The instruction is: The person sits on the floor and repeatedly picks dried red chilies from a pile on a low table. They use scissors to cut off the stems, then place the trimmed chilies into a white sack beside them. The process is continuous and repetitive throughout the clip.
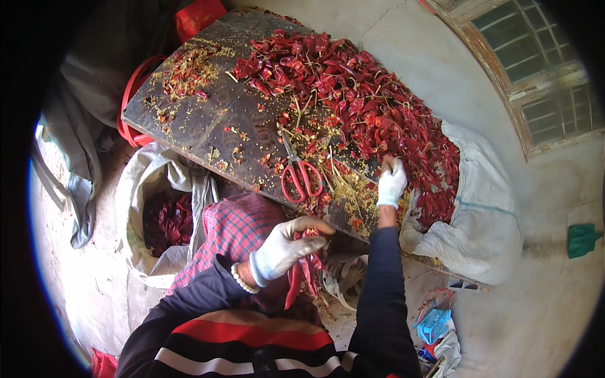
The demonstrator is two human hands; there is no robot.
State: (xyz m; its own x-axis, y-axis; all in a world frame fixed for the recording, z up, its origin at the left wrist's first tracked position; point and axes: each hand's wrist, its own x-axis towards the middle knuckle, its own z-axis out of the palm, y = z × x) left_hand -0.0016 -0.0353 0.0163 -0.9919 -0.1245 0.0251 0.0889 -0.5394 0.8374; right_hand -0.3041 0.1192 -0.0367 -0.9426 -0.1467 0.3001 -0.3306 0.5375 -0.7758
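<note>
My left hand (295, 248), in a white work glove, is closed around several dried red chili peppers (295, 283) that hang down below it over my lap. My right hand (392, 177), gloved as well, reaches to the lower edge of a large heap of dried red chilies (350, 90) on the dark table (189, 127). Its fingertips are bent at the heap, and whether they grip a pepper cannot be told. Scissors with red handles (300, 177) lie on the table between the two hands, among loose seeds, stems and pepper bits.
An open white woven sack (487, 203) spills chilies at the table's right end. Another sack (130, 212) with dark red chilies stands on the floor at the left. Yellow seeds (208, 71) and scraps lie at the far left. A blue plastic basket (432, 326) is at lower right.
</note>
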